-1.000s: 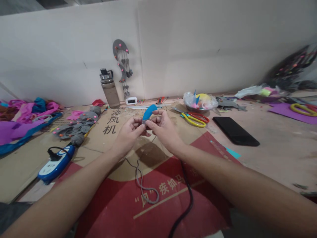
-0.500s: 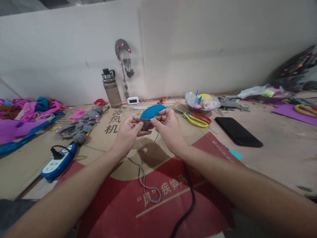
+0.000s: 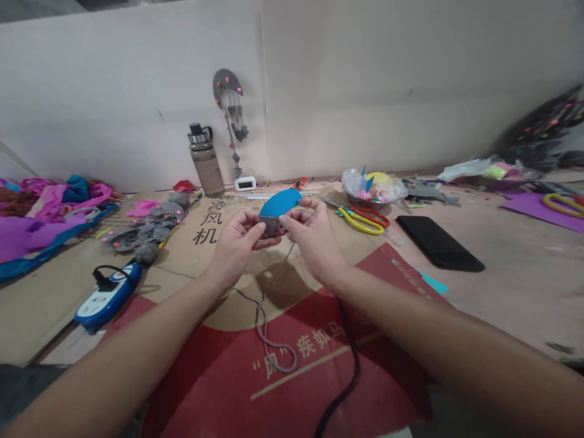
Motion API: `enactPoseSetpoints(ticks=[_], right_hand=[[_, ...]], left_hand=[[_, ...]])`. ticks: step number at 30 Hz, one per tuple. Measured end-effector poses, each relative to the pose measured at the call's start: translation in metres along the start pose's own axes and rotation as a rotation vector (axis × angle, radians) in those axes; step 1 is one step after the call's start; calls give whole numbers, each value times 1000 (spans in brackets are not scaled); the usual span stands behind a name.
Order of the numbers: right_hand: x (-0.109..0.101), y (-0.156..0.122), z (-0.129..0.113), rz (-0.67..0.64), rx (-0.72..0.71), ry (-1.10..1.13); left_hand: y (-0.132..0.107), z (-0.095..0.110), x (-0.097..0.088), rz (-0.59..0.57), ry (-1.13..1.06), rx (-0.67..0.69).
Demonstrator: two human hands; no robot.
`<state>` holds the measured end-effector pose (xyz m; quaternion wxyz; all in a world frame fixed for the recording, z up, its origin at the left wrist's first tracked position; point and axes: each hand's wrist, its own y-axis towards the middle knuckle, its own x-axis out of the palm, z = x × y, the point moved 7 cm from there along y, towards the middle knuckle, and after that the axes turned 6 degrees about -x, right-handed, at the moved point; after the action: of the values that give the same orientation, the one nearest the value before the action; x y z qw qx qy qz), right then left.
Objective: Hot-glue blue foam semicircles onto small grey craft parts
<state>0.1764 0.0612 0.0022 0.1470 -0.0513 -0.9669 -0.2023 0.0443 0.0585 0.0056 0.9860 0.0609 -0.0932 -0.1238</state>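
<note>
Between my two hands, raised over the cardboard, is a curved blue felt piece [image 3: 279, 203] with a small dark grey felt piece [image 3: 268, 227] against its lower left end. My left hand [image 3: 239, 238] pinches the grey piece between thumb and fingers. Closed at the right side, my right hand [image 3: 311, 230] has its thumb near the grey piece's edge and fingers by the blue felt's right tip. Below lies a loop of grey cord [image 3: 267, 337] on the red printed part of the cardboard. My fingers partly hide both felt pieces.
Yellow- and red-handled scissors [image 3: 362, 220] and a black phone [image 3: 438, 242] lie to the right. Behind stand a water bottle [image 3: 207, 161] and a small white clock [image 3: 245, 184]. At left are a power strip [image 3: 107, 301], grey felt pieces [image 3: 152, 228] and coloured felt [image 3: 50, 219]. A dark cable [image 3: 349, 377] crosses the cardboard [image 3: 283, 395].
The blue felt has tilted and shifted slightly left, showing less of its right end. My right fingers have shifted a little along it. My left hand stays nearly in place.
</note>
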Motion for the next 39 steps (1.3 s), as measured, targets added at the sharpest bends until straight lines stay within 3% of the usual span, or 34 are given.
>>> enactPoseSetpoints(ticks=[5,15,30,39], right_hand=[[1,-1,0,-3,39,27],[7,-4,-12,-42,-48,21],[9,-6,-19,-31,-107,87],[9,-7,-19,-27,-85,123]], left_hand=[[0,1,0,-19,-32,-6],[2,2,-2,59,-99,-67],[4,-10,3,47,-369,-258],[5,-7,3,27,-367,-216]])
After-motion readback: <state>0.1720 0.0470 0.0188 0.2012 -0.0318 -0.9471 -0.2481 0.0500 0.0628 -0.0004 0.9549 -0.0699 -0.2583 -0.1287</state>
